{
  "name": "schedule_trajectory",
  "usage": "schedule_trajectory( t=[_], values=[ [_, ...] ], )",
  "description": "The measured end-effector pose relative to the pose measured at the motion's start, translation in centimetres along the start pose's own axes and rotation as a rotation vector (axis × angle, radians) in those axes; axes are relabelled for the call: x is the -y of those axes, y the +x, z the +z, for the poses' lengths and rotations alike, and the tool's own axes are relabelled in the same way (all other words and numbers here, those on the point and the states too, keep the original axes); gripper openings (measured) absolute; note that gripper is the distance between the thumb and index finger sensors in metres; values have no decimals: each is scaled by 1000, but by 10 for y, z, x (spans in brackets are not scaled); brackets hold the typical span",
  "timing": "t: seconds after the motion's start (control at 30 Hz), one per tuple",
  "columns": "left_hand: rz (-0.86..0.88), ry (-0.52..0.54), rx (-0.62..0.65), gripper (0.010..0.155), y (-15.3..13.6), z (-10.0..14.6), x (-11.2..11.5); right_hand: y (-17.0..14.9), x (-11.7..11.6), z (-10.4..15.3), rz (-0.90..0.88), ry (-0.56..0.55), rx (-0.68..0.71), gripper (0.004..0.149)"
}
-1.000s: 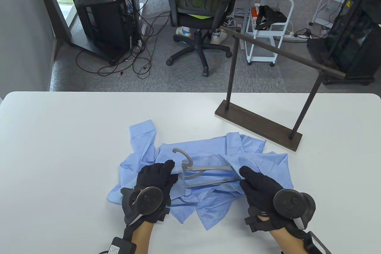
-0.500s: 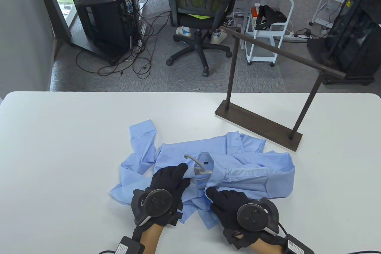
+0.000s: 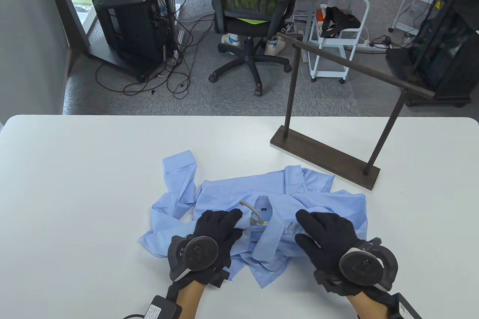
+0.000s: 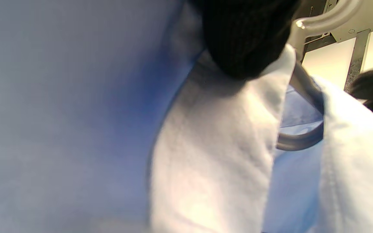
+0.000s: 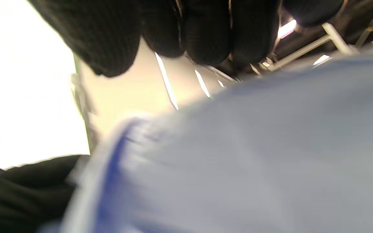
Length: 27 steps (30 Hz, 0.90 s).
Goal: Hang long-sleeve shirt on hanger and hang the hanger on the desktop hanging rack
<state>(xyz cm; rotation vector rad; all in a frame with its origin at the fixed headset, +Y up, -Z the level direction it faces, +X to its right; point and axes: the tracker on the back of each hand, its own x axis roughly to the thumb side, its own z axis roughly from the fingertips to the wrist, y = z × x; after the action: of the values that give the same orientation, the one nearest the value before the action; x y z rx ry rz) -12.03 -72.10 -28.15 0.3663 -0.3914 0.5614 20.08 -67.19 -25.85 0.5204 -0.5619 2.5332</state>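
Note:
A light blue long-sleeve shirt [image 3: 318,199] lies crumpled on the white table [image 3: 75,184] near the front. A grey hanger [image 3: 255,218] sits inside its collar; only the hook and neck show, the arms are under the cloth. My left hand [image 3: 224,224] pinches the collar edge just left of the hook. In the left wrist view a fingertip [image 4: 244,42] lies on the collar [image 4: 219,155] beside the hanger [image 4: 298,144]. My right hand [image 3: 314,229] rests flat on the shirt's right shoulder, fingers spread. The dark rack [image 3: 325,160] stands empty at the back right.
The rack's crossbar [image 3: 355,64] runs slantwise above its base, right of the shirt. A sleeve cuff [image 3: 179,163] sticks out towards the back left. An office chair [image 3: 254,5] and carts stand on the floor beyond the table.
The shirt's right side has been pulled over the hanger arm, which is now covered. My right hand went to the front middle, then back right onto the shoulder. The left hand shifted slightly right.

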Motion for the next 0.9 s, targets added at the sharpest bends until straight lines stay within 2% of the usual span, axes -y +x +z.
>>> schedule_trajectory(
  t=[0.1,0.13,0.17,0.27,0.43,0.67,0.9],
  values=[
    [6,4,10,57,1,0,0,-23,-22,-5,-106,216,-44,66],
    [4,3,14,57,1,-1,-1,-26,-27,-5,-143,227,-47,61],
    [-15,0,26,58,2,-1,-2,-29,-30,-6,-169,172,-50,54],
    [-57,40,8,62,-2,0,-9,-33,-30,-6,-191,72,-76,49],
    [-5,117,-38,77,-15,4,-26,-40,-15,-3,-152,-39,-149,48],
    [-21,191,-34,77,-17,8,-40,-43,4,-4,-90,-174,-256,50],
    [-51,127,-34,75,-20,6,-34,-42,48,-33,-33,-307,-339,50]
  ],
)
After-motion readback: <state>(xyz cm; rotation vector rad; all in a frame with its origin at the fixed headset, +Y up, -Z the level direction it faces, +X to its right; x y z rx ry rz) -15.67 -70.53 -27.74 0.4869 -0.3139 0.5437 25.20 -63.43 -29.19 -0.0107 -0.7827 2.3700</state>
